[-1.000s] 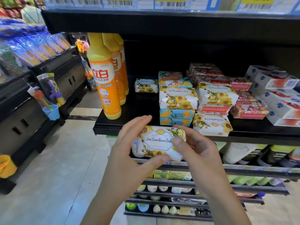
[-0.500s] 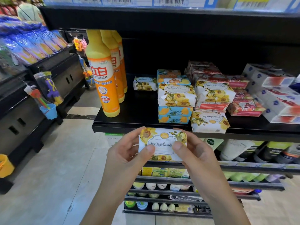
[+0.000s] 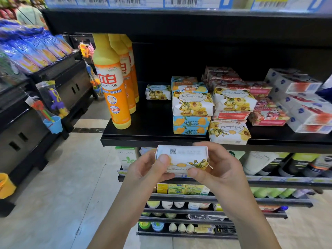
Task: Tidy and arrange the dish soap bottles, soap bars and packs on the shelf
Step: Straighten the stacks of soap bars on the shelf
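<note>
Head view: a black shelf [image 3: 154, 123] is recorded at chest level, with stock spread unevenly along it. Three orange dish soap bottles [image 3: 112, 94] are stood upright in a row, front to back, at the left end. White boxes [image 3: 303, 114] are piled at the right end, and red packs [image 3: 265, 115] are stacked just beside them. Between the bottles and the red packs, flower-wrapped soap bars [image 3: 192, 105] are laid on blue packs [image 3: 191, 124], with one further bar [image 3: 229, 132] set at the front edge and a lone bar [image 3: 158, 92] left well back. Below and in front of the shelf edge, apart from it, a soap bar [image 3: 181, 156] is held in mid-air between both hands. The left hand [image 3: 147, 175] is curled round its left end, thumb pressed on the near face; the right hand [image 3: 221, 175] is curled round its right end likewise. The bar is tilted so that a white face with a printed square code [image 3: 173, 151] is turned upward.
</note>
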Demonstrator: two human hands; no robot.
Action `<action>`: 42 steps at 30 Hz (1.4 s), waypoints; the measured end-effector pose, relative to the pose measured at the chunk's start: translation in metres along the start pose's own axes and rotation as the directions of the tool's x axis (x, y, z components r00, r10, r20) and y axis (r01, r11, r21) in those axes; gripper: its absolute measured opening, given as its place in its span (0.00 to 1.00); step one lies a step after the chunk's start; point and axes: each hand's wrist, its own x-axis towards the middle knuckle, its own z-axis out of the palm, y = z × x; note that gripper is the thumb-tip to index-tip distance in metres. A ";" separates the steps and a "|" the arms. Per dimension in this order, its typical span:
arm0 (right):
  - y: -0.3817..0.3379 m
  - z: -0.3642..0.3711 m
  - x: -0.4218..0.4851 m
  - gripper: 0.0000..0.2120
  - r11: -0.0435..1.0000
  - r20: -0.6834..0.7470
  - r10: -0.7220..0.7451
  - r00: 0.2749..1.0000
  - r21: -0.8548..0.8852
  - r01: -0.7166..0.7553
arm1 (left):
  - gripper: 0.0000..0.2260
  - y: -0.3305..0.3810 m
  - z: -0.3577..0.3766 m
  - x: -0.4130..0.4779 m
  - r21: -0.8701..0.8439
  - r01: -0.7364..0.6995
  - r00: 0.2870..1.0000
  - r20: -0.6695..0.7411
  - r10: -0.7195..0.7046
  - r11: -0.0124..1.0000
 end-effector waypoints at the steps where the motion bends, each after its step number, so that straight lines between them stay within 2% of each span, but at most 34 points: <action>1: 0.000 0.000 0.000 0.22 1.000 0.007 -0.007 1.000 -0.004 0.007 | 0.28 0.000 0.001 0.000 -0.012 0.005 1.000 -0.002 -0.005 1.000; 8: -0.007 -0.001 -0.003 0.24 0.999 0.050 0.018 0.999 -0.040 -0.016 | 0.28 -0.001 0.003 0.002 -0.063 0.012 0.999 -0.048 -0.015 0.998; 12: -0.009 0.000 -0.004 0.23 0.990 -0.001 0.141 0.990 -0.030 -0.141 | 0.28 -0.001 0.004 0.004 -0.055 -0.002 0.997 -0.082 -0.003 0.999; 14: -0.008 0.002 -0.004 0.27 0.981 -0.021 0.185 0.982 -0.059 -0.186 | 0.26 -0.001 0.005 0.004 -0.046 -0.003 0.995 -0.095 -0.002 0.999; 18: -0.006 0.005 -0.003 0.25 0.978 -0.065 0.206 0.976 -0.033 -0.208 | 0.23 -0.002 0.007 0.004 -0.050 -0.005 0.994 -0.107 0.000 0.999; 22: -0.003 0.005 -0.002 0.29 0.976 -0.080 0.218 0.973 0.008 -0.218 | 0.22 0.000 0.008 0.003 -0.046 -0.013 0.996 -0.091 0.009 0.999; 29: -0.001 -0.001 -0.003 0.28 0.986 -0.027 0.153 0.988 0.064 -0.151 | 0.30 0.004 0.007 0.003 -0.076 -0.009 1.000 -0.020 0.008 0.997; 39: -0.003 -0.006 -0.003 0.33 0.998 0.072 0.039 0.997 0.039 -0.042 | 0.17 0.008 0.010 0.008 -0.110 0.044 0.999 -0.018 -0.047 0.993; 42: -0.002 -0.005 -0.003 0.34 0.998 0.092 0.052 0.994 0.034 -0.055 | 0.18 0.006 0.009 0.010 -0.123 0.046 0.999 -0.023 -0.049 0.991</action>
